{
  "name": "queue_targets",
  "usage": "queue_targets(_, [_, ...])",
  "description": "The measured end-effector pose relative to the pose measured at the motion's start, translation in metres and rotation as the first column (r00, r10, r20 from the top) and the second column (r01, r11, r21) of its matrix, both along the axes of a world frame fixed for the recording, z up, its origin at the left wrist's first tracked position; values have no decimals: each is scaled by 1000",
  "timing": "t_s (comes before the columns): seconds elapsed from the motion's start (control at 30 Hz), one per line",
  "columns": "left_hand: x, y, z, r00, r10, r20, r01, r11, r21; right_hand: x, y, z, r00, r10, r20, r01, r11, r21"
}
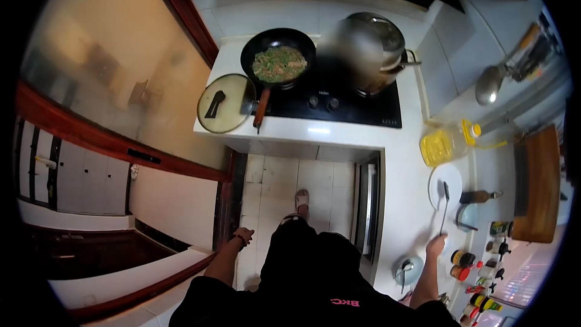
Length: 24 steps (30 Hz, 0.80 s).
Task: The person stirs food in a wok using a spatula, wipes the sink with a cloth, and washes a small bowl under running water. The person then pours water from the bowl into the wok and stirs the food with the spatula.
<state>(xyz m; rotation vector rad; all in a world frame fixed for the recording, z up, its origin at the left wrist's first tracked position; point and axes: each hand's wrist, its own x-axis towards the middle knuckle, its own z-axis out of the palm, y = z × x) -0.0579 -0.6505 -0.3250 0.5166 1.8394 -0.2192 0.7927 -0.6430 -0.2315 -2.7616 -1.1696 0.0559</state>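
Observation:
My right hand (436, 244) is closed round the handle of a dark spatula (446, 197), whose head lies over a white plate (434, 187) on the right counter. Away from the counters, my left hand (244, 234) hangs low over the floor, with a dark bracelet at the wrist; its fingers are too small to read clearly. On the left side of the stove, a black wok (247, 56) holds chopped green and brown food (279, 64). Beside its wooden handle rests a glass lid (227, 103) with a dark knob.
A steaming pot (390, 36) stands on the stove's right side (339, 112). The right counter bears an oil jug (439, 145), a bowl with a spoon (408, 270) and several jars (463, 258). A ladle (489, 85) hangs on the wall.

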Motion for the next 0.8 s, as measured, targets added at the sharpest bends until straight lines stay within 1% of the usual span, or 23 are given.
queue_targets(0.03, [-11,25,2,1000,5,30,-5,1000,-7,-5,2,10,999,-35,27,34,999,21])
queue_targets(0.1, [-22,68,15,997,71,6,-71,988,139,-46,8,63,997,-76,11,76,997,3])
queue_targets(0.13, [-22,91,30,997,75,12,-76,988,135,-66,5,80,1000,-18,-5,18,998,60])
queue_targets(0.17, [-22,116,51,990,133,44,-139,969,204,-86,1,93,999,42,-16,-40,992,121])
queue_targets(0.2, [-22,140,63,979,188,80,-203,941,270,-106,2,105,995,16,-96,-5,994,112])
queue_targets(0.23, [-24,159,64,977,194,86,-211,941,265,-140,12,129,991,-17,-133,24,999,47])
queue_targets(0.3, [-26,183,63,934,278,223,-347,856,383,-215,48,176,981,88,-176,-77,995,70])
queue_targets(0.33, [-25,191,65,933,283,223,-350,859,373,-242,72,194,952,189,-241,-172,981,89])
queue_targets(0.37, [-23,204,67,917,304,259,-389,825,410,-262,105,205,908,289,-304,-263,957,124])
queue_targets(0.4, [-22,213,70,900,322,294,-427,787,445,-276,140,207,829,520,-205,-459,843,280])
queue_targets(0.43, [-23,224,71,899,326,293,-430,782,450,-291,178,207,701,710,-70,-628,661,412])
queue_targets(0.5, [-27,234,76,887,291,359,-445,749,492,-329,255,245,656,724,-214,-680,689,248])
queue_targets(0.57, [-36,235,83,886,290,361,-450,725,522,-371,327,278,560,809,-178,-769,588,252])
queue_targets(0.63, [-46,235,92,872,363,328,-488,694,530,-411,391,297,456,884,-101,-828,463,316])
queue_targets(0.67, [-56,230,84,851,383,359,-524,663,535,-429,422,301,409,910,-60,-868,409,282])
queue_targets(0.7, [-62,223,84,851,386,357,-525,659,538,-447,449,302,362,932,-23,-902,356,243])
queue_targets(0.77, [-72,217,84,804,469,366,-594,612,522,-492,494,304,299,953,39,-952,295,79])
queue_targets(0.8, [-78,213,85,782,492,383,-623,594,509,-515,516,297,277,959,60,-961,276,23])
